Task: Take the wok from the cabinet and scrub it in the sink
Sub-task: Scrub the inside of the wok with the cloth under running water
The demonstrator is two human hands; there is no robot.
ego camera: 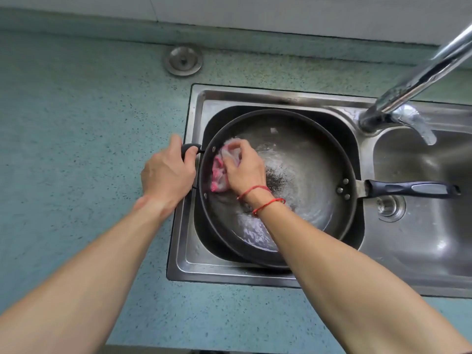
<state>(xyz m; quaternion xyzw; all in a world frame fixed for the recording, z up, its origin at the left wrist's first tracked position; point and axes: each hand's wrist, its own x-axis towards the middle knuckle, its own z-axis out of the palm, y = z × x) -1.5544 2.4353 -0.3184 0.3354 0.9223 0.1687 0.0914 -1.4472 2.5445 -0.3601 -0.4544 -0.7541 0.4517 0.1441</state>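
The left hand (167, 175) is closed around the small helper handle (190, 149) on the wok's (306, 180) left rim, while the right hand (244, 167) clutches a pink cloth (219, 176) pressed against the wok's inner left wall. The wok sits tilted in the left basin of the sink (196, 261), wet inside, its long handle (411, 189) reaching across the right basin. The faucet (419, 80) stands above, at the divider.

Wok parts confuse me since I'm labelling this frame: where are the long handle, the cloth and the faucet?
long handle (411, 189), head view, middle of the black grip.
cloth (219, 175), head view, pink folds.
faucet (419, 80), head view, chrome spout.
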